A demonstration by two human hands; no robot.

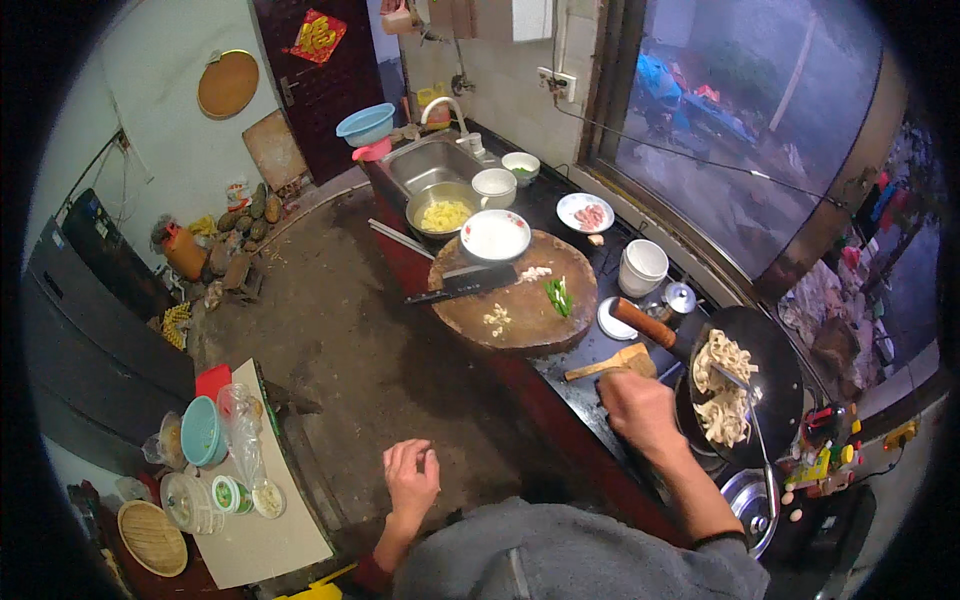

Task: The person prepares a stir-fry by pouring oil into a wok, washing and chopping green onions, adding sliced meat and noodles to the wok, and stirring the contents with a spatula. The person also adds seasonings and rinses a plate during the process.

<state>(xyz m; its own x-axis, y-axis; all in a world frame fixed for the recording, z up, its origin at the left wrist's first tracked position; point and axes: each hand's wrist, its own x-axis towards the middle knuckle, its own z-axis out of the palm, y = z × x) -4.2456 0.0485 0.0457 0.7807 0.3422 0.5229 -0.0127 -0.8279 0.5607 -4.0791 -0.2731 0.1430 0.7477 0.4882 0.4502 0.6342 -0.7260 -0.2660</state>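
Observation:
My left hand [411,471] hangs over the floor, fingers loosely curled, with nothing seen in it. My right hand [634,405] is over the counter edge beside the stove, its fingers curled down; what they touch is hidden. Just beyond it lies a wooden spatula [609,361]. To its right, a black wok [784,397] with a wooden handle holds pale sliced food [724,420], and a metal ladle [765,442] rests in it. A round chopping board [517,330] bears a cleaver [480,280], chopped green onion [559,297], minced garlic [496,319] and a white plate [496,235].
Beyond the board are a pot of yellow pieces [444,214], a sink [435,163], stacked bowls [643,268] and a plate of meat [586,214]. A metal lid [750,510] and eggs [791,506] lie near the stove. A side table [259,551] stands at left.

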